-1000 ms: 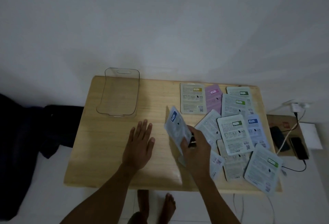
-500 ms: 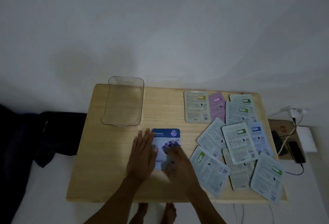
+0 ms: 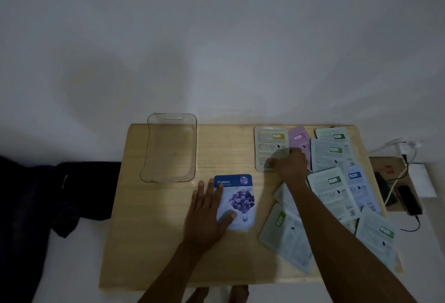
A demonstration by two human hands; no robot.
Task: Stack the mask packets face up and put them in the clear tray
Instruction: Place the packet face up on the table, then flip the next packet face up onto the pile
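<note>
Nearest me, my left hand (image 3: 209,213) lies flat and open on the wooden table (image 3: 154,242), its fingers and thumb pressing the left edge of the blueberry packet (image 3: 238,202), which lies face up (blue header, fruit picture showing). To the right, a loose spread of face-down packets (image 3: 334,192) covers the table's right half, overlapping one another; my right forearm crosses above two of them. Farther out, my right hand (image 3: 290,165) is curled over the lower right corner of the yellow-labelled packet (image 3: 268,145), fingers closed around its edge, though the blur keeps me from telling whether it is lifted. Just beside it sits a pink packet (image 3: 298,137). At the far left of the table stands the clear tray (image 3: 154,158), with nothing in it, well apart from the spread and near the blueberry packet's far corner.
</note>
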